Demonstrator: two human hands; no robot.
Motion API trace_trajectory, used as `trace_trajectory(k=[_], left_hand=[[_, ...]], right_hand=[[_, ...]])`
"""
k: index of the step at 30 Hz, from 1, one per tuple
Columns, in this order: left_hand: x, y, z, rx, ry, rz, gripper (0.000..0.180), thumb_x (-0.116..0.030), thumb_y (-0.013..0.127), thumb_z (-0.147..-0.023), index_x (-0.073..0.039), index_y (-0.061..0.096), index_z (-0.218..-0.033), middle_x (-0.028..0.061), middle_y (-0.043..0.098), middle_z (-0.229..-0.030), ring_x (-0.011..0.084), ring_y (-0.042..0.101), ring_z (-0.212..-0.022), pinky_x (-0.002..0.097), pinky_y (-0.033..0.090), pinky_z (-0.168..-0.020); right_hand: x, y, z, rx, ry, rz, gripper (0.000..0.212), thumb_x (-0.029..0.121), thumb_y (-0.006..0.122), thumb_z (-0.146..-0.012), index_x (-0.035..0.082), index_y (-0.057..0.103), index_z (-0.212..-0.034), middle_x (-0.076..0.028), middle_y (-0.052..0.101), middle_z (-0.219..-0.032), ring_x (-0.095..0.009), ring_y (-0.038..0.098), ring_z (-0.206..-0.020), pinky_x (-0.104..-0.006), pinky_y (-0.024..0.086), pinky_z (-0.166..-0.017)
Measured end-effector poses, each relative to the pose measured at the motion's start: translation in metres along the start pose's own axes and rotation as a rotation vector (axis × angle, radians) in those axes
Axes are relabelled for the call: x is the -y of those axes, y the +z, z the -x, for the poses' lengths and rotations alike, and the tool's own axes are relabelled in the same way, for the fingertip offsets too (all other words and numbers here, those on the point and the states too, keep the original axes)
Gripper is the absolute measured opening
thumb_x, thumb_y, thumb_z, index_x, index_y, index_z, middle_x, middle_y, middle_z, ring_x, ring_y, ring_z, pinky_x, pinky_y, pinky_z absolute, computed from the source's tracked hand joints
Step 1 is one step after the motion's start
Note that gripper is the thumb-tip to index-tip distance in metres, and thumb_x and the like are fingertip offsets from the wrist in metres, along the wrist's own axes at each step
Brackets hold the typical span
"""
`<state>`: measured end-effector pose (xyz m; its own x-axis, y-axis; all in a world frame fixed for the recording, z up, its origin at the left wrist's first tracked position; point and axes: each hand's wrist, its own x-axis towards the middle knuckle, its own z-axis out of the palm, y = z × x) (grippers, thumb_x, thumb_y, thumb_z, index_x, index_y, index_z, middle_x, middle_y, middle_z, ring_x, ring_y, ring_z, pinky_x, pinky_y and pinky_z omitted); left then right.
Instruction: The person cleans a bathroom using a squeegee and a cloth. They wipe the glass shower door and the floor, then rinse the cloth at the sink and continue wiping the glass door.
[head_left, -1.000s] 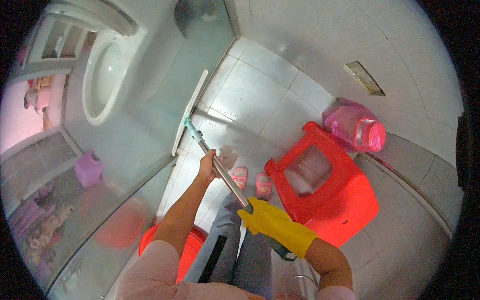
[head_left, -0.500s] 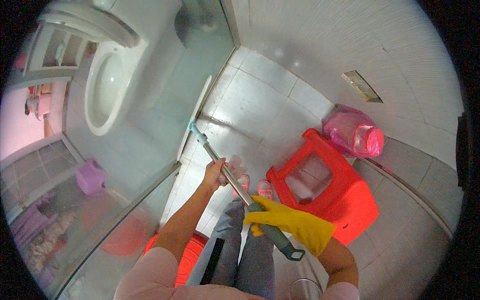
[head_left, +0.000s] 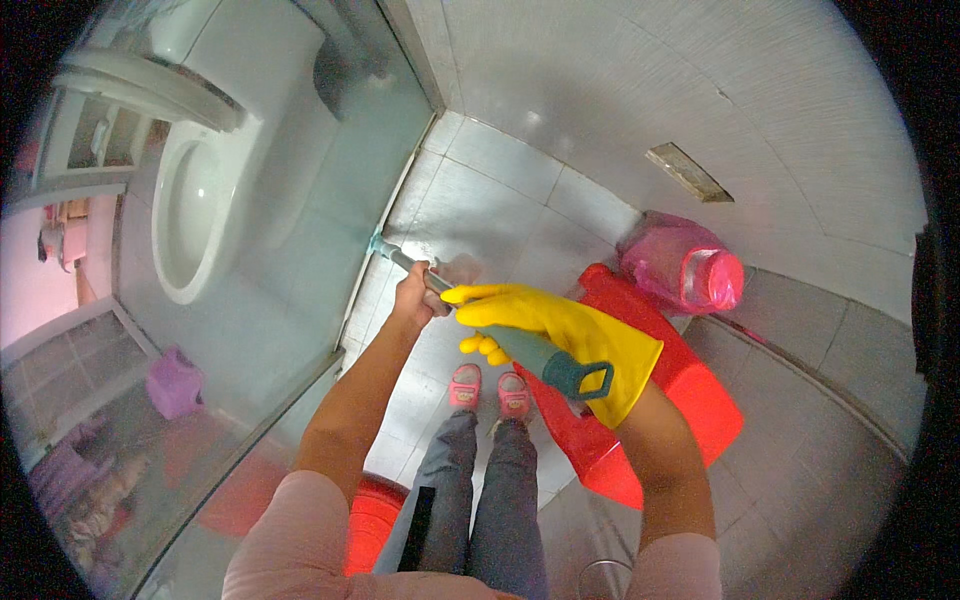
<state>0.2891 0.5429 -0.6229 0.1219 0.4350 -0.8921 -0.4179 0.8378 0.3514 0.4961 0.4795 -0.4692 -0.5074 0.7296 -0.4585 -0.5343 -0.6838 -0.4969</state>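
Note:
A long-handled cleaning tool [head_left: 520, 350] slants across in front of me, with a metal pole, a grey-green grip and a looped end. Its teal joint [head_left: 379, 243] is at the foot of the glass panel; the kind of head is unclear. My bare left hand [head_left: 421, 290] is closed around the pole near that joint. Over the grip lies my right hand [head_left: 560, 330] in a yellow rubber glove, its fingers wrapped round it from above and below. My pink shoes [head_left: 489, 391] stand on the tiles below.
An overturned red plastic stool [head_left: 700, 400] lies right, beside a pink plastic bag [head_left: 665, 260] against the wall. The glass panel [head_left: 310, 260] runs along my left, with a toilet [head_left: 165, 240] behind it. A red tub [head_left: 375, 515] is by my left leg.
Both hands have moved forward with the tool, the gloved right hand farthest. The pole's visible stretch between the hands is much shorter. The whole view has shifted slightly.

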Motion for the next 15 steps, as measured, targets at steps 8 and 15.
trace_trajectory(k=[8,15], left_hand=[[-0.023,0.046,0.026,0.065,-0.022,-0.022,0.037,-0.032,0.052,-0.084,0.002,0.048,-0.098,0.0149,0.056,-0.087,0.0277,0.058,-0.079,0.0386,0.049,-0.069],[0.032,0.015,0.092,0.046,0.051,-0.272,0.029,-0.028,0.053,-0.085,-0.002,0.048,-0.096,0.0089,0.055,-0.080,0.0196,0.057,-0.068,0.0334,0.049,-0.059]], right_hand=[[0.043,0.017,0.011,0.069,-0.385,0.402,0.045,0.014,0.059,-0.083,0.011,0.045,-0.125,-0.015,0.054,-0.112,-0.025,0.061,-0.085,-0.0311,0.051,-0.065],[-0.038,0.038,0.058,-0.392,0.363,0.087,0.055,0.023,0.062,-0.080,0.003,0.035,-0.123,-0.013,0.059,-0.077,-0.020,0.058,-0.054,-0.0325,0.049,-0.048]])
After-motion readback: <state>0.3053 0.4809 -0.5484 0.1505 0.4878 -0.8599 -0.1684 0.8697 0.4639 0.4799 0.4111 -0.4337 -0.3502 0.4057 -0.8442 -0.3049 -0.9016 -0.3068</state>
